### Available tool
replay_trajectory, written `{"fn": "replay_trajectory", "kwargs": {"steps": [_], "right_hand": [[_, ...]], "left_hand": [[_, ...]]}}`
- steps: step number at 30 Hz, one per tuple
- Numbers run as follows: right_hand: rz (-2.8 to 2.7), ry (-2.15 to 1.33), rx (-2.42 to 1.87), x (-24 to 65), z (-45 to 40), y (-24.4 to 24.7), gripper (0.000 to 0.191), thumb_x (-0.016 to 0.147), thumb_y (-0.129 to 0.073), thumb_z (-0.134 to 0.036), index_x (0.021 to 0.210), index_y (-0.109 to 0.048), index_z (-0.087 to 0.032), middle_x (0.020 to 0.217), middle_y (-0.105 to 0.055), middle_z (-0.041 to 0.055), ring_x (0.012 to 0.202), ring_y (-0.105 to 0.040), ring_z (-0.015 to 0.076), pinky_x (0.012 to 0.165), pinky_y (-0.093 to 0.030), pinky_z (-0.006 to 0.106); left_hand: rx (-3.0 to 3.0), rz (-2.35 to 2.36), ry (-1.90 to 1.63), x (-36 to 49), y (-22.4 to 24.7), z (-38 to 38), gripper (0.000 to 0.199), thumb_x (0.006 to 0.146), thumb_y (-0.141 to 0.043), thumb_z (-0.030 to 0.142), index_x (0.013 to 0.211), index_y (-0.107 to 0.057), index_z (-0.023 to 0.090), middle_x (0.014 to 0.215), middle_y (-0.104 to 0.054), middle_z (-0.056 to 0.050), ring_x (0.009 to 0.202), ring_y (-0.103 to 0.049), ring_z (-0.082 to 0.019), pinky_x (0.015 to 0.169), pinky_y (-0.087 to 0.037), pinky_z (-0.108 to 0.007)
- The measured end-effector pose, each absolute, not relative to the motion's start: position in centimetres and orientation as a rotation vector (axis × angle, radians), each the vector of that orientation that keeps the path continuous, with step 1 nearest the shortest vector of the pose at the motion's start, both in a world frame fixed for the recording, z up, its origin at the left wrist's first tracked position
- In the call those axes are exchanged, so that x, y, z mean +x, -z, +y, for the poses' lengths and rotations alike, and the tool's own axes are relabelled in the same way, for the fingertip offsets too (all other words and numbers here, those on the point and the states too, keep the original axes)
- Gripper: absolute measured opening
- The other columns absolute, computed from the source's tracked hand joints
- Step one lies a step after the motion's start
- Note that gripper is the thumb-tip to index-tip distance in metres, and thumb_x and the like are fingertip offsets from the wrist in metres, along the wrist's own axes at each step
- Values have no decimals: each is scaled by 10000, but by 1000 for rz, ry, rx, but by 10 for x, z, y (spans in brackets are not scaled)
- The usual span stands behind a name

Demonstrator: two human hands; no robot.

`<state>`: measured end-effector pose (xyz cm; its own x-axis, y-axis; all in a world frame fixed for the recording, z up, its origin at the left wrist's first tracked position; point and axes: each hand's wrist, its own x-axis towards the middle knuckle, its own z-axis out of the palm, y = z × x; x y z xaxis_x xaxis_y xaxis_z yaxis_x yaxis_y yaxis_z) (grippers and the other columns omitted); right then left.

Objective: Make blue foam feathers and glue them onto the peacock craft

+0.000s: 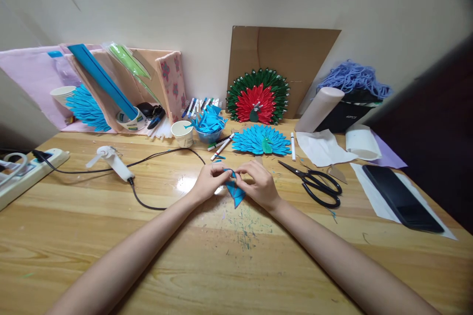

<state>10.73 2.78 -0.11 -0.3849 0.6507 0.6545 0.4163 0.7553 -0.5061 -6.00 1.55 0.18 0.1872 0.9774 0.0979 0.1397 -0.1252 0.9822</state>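
Note:
Between my two hands is a small folded piece of blue paper [235, 194], its pointed end facing down toward me. My left hand [210, 181] pinches its upper left edge with thumb and fingertips. From the other side my right hand [259, 184] pinches the upper right edge. Just beyond lies a blue paper-petal fan [254, 140] with a green piece on it. A clear bowl [210, 134] of folded blue pieces [207, 119] stands behind and to the left. Black-handled scissors [314, 182] rest on the table to the right of my right hand.
A glue gun [115, 163] with a black cord lies left, near a power strip [33, 172]. A paper cup [182, 133] and markers [222, 146] stand farther back. A green-and-red fan [257, 97] leans against cardboard [281, 49]. At right lies a phone [401, 198] on white paper.

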Motion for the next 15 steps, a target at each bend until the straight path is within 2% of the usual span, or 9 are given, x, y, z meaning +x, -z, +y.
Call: {"fn": "replay_trajectory", "kwargs": {"steps": [10,15], "right_hand": [[-2089,-251,-787,107,26,-1,134,793,-517,-143,829,-622,-217,776,-632,64,755,-574,195,693,-483,327],[-2106,-246,-778,107,25,-2,144,792,-516,-139,837,-628,-217,791,-633,68,768,-570,196,699,-482,332]], "left_hand": [[1225,1050,-1092,-58,-8,15,183,676,-611,297,605,-614,128,606,-585,-14,593,-553,-123,593,-470,-244],[1193,1027,-1110,-60,-6,15,250,696,-616,355,598,-609,125,624,-590,-19,604,-567,-124,598,-475,-242]]}}
